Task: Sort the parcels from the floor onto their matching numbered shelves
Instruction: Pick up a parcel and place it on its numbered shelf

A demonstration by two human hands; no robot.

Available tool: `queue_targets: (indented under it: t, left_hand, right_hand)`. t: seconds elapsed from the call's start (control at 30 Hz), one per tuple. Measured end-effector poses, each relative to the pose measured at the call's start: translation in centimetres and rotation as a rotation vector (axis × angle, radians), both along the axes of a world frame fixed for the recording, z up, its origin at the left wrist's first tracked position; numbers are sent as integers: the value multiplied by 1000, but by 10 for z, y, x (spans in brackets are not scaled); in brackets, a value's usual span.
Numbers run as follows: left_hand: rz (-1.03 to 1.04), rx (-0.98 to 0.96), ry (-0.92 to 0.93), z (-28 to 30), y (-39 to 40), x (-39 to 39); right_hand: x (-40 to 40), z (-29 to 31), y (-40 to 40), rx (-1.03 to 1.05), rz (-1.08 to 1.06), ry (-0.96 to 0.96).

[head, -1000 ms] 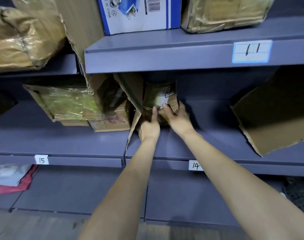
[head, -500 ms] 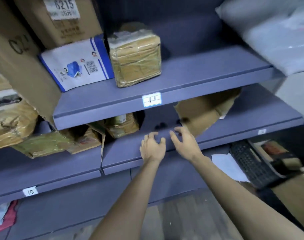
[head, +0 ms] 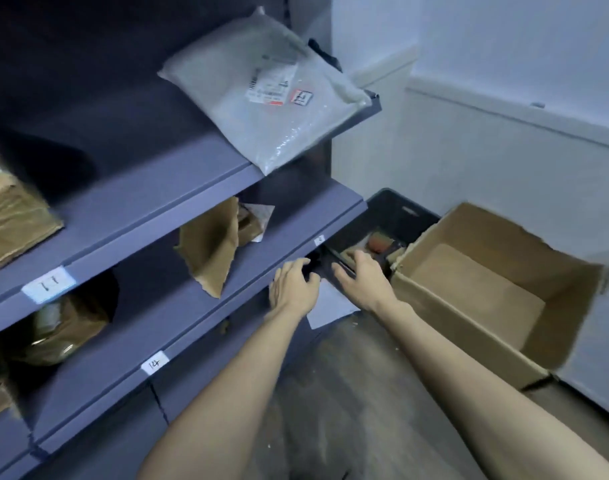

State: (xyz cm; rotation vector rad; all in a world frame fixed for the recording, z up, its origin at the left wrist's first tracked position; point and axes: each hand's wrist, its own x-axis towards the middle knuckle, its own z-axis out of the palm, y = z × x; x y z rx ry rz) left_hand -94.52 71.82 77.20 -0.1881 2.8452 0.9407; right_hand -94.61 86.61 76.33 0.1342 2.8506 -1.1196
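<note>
Both my hands are stretched out empty near the right end of the shelving. My left hand [head: 292,287] hovers by the front edge of the shelf marked 14 [head: 154,362], fingers loosely bent. My right hand [head: 362,278] reaches over a black crate [head: 396,216] on the floor, where small parcels [head: 377,242] lie. A taped brown parcel [head: 60,327] sits back on shelf 14, left of a torn cardboard divider [head: 209,247]. A grey poly mailer [head: 272,98] overhangs the shelf above, which is marked 11 [head: 48,284].
An open, empty cardboard box [head: 476,292] stands on the floor to the right of the crate, against the white wall. A white sheet of paper [head: 331,303] lies on the floor under my hands. Another taped parcel [head: 8,220] rests on shelf 11 at far left.
My hands let go of the parcel on shelf 14 and drew back. The view swung right and down, and both hands moved toward the black crate on the floor.
</note>
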Motion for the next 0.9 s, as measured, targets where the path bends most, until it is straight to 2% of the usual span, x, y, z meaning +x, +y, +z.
queue_targets:
  t: [0.2, 0.37, 0.53, 0.9]
  left_hand:
    - [-242, -61, -10, -2, 89, -44]
    - [-367, -65, -55, -21, 149, -106]
    - [-405, -26, -183, -44, 198, -178]
    - [-425, -47, -297, -98, 285, -319]
  right_hand:
    - [-17, -7, 77, -43, -188, -41]
    - [-67, -22, 137, -20, -288, -90]
    - [-127, -41, 185, -24, -349, -190]
    - [-259, -92, 267, 2, -356, -300]
